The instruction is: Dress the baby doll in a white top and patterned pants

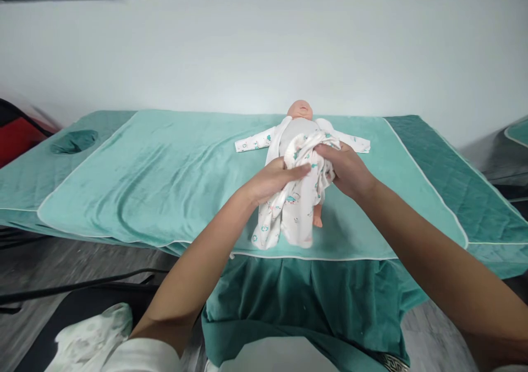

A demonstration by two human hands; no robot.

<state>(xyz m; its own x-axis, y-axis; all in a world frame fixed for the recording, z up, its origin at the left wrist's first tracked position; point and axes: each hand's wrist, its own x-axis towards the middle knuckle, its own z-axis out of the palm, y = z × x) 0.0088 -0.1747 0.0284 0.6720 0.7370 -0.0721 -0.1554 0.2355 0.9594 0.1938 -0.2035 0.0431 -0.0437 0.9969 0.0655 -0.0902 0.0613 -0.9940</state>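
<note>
A baby doll [300, 109] lies on its back, head toward the wall, in a white printed top [258, 140] with its sleeves spread to both sides. Over its lower body I hold a bunched white baby garment [299, 212] with teal prints, two tube-like ends hanging toward me. My left hand [272, 179] is closed on the left side of the cloth, thumb on top. On the right, my right hand [348, 168] pinches the gathered upper part. One doll foot [317, 216] shows below the cloth; the other leg is hidden.
The doll lies on a light green sheet [177, 168] over a padded bed with a face hole [74, 141] at its left end. A white wall [247, 53] stands behind. At lower left, a patterned cloth [93, 336] rests on a dark seat.
</note>
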